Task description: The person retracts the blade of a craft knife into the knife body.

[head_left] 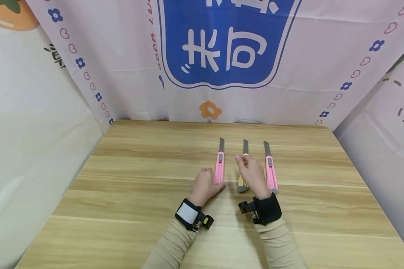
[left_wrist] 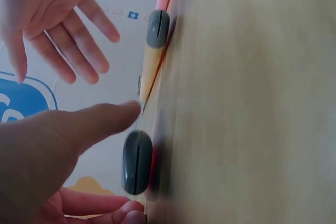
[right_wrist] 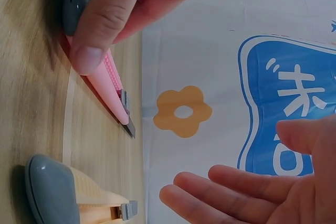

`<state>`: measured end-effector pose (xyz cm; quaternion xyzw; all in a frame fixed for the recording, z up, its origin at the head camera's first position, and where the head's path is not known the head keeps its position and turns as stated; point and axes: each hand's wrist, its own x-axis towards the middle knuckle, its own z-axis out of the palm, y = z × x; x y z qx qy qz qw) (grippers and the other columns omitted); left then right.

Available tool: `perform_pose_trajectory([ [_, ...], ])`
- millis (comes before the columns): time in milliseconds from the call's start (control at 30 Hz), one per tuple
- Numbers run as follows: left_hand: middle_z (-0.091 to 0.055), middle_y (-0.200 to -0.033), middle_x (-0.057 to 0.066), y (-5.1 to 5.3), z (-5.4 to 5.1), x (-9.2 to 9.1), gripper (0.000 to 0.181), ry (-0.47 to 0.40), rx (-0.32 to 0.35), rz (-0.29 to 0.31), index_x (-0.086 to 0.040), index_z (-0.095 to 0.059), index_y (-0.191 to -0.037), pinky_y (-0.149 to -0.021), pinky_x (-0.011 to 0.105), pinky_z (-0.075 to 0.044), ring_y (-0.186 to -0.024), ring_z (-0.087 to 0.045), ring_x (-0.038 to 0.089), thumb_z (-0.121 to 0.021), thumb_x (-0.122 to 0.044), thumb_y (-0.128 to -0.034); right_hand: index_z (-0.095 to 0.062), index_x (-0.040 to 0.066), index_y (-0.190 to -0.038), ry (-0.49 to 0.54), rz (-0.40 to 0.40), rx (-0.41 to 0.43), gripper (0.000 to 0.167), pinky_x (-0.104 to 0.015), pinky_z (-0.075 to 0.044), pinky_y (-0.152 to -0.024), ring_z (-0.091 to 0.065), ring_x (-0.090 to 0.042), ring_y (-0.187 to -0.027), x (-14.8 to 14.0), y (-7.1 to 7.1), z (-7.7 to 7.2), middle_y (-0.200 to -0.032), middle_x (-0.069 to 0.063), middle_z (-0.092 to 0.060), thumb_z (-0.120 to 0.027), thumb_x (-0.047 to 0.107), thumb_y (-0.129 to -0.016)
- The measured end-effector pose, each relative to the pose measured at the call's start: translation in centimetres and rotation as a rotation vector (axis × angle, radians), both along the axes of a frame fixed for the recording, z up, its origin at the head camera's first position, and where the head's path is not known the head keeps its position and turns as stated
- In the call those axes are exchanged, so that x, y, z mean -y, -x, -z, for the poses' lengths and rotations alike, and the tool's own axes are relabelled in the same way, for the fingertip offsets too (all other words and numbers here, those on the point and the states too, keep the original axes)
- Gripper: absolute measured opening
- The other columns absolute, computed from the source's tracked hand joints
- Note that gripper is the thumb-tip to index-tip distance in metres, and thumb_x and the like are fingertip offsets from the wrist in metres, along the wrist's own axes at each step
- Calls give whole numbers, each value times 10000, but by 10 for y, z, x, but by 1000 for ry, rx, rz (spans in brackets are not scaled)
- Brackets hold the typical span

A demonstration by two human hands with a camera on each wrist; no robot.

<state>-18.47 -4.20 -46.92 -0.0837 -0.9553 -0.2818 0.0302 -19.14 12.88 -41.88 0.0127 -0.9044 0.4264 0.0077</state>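
Observation:
Three box cutters with blades extended lie side by side on the wooden table, blades pointing away. In the head view my left hand [head_left: 206, 185] is at the near end of the left pink box cutter [head_left: 219, 168]. Its thumb and fingers lie on opposite sides of the grey end, with a gap showing in the left wrist view; any contact is unclear. My right hand [head_left: 253, 175] hovers over the yellow box cutter [head_left: 243, 188], hiding its middle. In the right wrist view its fingers [right_wrist: 231, 187] are spread and hold nothing. The right pink box cutter [head_left: 271, 173] lies beside that hand.
The wooden table [head_left: 138, 157] has printed cloth [head_left: 131, 93] hanging behind it and at both sides. A black strap with a small camera [head_left: 188, 215] is on my left wrist, and another strap [head_left: 267, 209] on my right.

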Motion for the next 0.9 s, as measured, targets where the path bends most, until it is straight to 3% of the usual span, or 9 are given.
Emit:
perform_pose_trajectory([
  [567, -578, -735, 86, -4, 1, -5, 308, -77, -10, -39, 5, -621, -754, -465, 172, -380, -560, -433, 114, -811, -238, -733, -553, -5, -1298, -11, -2, 17, 532, -480, -518, -985, -620, -350, -1144, -1, 0, -1, -1225, -226, -655, -387, 423, -1028],
  [800, -558, -720, 77, -6, -2, -7, 277, -58, -4, -60, -8, -613, -704, -427, 159, -351, -529, -418, 107, -793, -214, -748, -563, -20, -1282, -31, 4, 25, 531, -488, -520, -979, -626, -357, -1132, -1, 0, -2, -1216, -232, -659, -393, 413, -1027],
  [900, -540, -703, 70, -6, -3, -8, 270, -40, -14, -67, -25, -602, -662, -414, 162, -335, -527, -410, 111, -775, -208, -759, -596, -28, -1229, -54, 10, 24, 522, -471, -539, -919, -649, -345, -1037, -1, 0, -3, -1146, -230, -680, -389, 408, -1030],
])
